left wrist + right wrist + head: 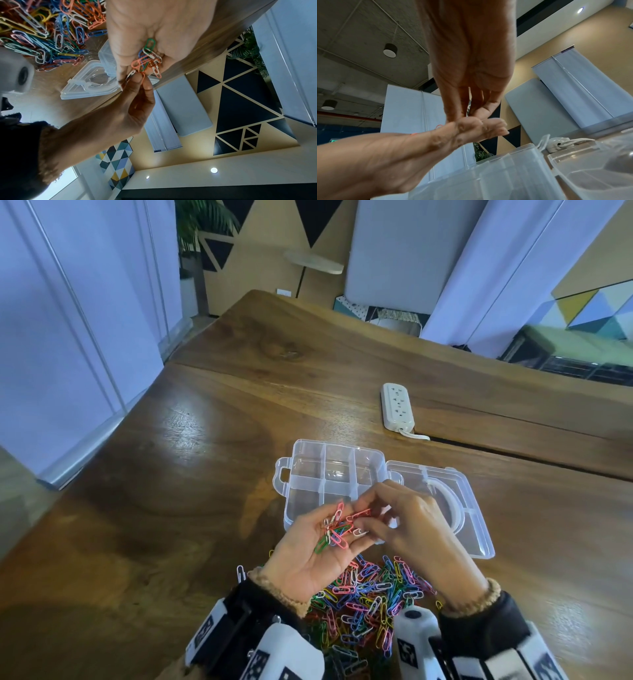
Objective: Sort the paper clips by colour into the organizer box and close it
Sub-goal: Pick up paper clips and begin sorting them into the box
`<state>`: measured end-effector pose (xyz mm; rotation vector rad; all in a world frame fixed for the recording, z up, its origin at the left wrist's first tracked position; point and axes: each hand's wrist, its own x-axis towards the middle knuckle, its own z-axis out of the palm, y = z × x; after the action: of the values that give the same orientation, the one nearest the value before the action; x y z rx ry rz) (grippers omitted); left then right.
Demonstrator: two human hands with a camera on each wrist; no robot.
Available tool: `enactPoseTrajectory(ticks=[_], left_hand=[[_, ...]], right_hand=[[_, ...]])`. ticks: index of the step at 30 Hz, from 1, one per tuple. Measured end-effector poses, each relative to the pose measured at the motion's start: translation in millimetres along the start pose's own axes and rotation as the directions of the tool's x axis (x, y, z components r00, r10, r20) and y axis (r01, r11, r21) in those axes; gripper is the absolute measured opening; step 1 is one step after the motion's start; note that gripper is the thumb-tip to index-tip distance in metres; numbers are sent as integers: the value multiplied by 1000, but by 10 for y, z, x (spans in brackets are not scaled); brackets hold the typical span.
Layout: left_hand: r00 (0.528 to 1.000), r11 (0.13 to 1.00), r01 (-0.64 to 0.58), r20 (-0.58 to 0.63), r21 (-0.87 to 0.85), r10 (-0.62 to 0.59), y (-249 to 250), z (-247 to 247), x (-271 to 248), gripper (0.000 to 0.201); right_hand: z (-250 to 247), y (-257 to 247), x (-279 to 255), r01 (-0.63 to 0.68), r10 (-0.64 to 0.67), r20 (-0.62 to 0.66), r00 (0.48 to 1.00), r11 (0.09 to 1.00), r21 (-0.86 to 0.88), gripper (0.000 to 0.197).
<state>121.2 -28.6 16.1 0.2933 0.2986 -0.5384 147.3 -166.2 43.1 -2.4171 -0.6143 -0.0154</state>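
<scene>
Picking clips from palm, box open & empty.
L hand [310,556] cups mixed clips [334,530] as tray; R hand [407,529] pinches pink clip [359,513], prob. a white one too, above box [334,474]. Pile [370,594] nearby.

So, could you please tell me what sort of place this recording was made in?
Probably an office or co-working lounge: a long wooden table with a power strip on it, pale partition panels around it, a geometric patterned wall, and an exposed concrete ceiling with pendant lamps.
</scene>
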Motion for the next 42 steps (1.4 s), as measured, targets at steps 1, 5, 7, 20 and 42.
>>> enactPoseTrajectory(ticks=[1,5,7,20,42], left_hand=[[1000,1000,2,0,7,-2,-4,1,1,33],[1000,1000,11,-20,-5,-11,-9,-25,21,32],[1000,1000,19,-23,-8,-19,-14,-39,30,31],[999,999,-18,-32,31,19,8,-5,8,39],[1000,998,16,11,58,-17,12,-17,-4,37]], right_hand=[[-10,7,11,-10,10,10,1000,1000,-2,12],[-56,36,34,-8,8,82,997,1000,-2,13],[-70,49,31,6,-2,115,993,999,-33,15],[-265,130,-38,-179,167,72,983,958,223,28],[-178,-16,-110,-51,49,-25,998,994,-93,18]])
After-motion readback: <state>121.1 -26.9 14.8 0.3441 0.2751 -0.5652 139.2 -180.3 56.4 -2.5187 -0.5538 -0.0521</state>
